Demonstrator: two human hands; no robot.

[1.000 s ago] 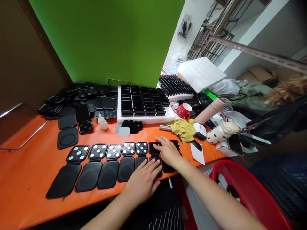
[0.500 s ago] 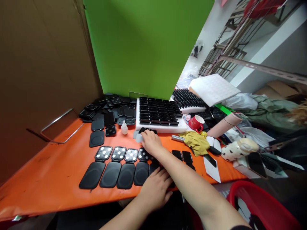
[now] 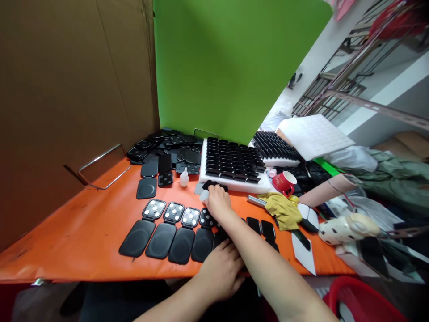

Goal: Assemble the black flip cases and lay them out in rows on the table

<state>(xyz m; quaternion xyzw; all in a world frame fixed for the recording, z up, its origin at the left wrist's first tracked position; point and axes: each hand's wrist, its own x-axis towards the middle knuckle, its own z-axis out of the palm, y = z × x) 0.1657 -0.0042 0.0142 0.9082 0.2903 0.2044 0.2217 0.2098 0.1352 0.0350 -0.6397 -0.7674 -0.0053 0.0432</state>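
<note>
My right hand (image 3: 217, 203) reaches across the left arm, fingers curled, with a pale thin piece (image 3: 203, 196) at its thumb and fingertips. Just beyond its fingers lie small black flat pieces (image 3: 216, 184). Lower down, my left hand (image 3: 223, 268) lies with stretched fingers over a black hinged pad (image 3: 218, 239), partly hidden by the hand and right forearm. Left of it, a row of opened black pads (image 3: 160, 241) runs along the table's front. Their smaller upper squares (image 3: 174, 212) carry round white dots.
A small white dropper bottle (image 3: 184, 178) stands behind the row. White foam trays (image 3: 231, 183) hold black pieces upright. Black parts pile (image 3: 150, 145) at the back left. Rightward are a red mug (image 3: 283, 182), yellow cloth (image 3: 284, 212) and pink tumbler (image 3: 328, 190).
The camera view has turned, so the scene sits farther right. My right hand has shifted slightly left relative to the table, the pale piece still at its fingertips. My left hand stays on the pad.
</note>
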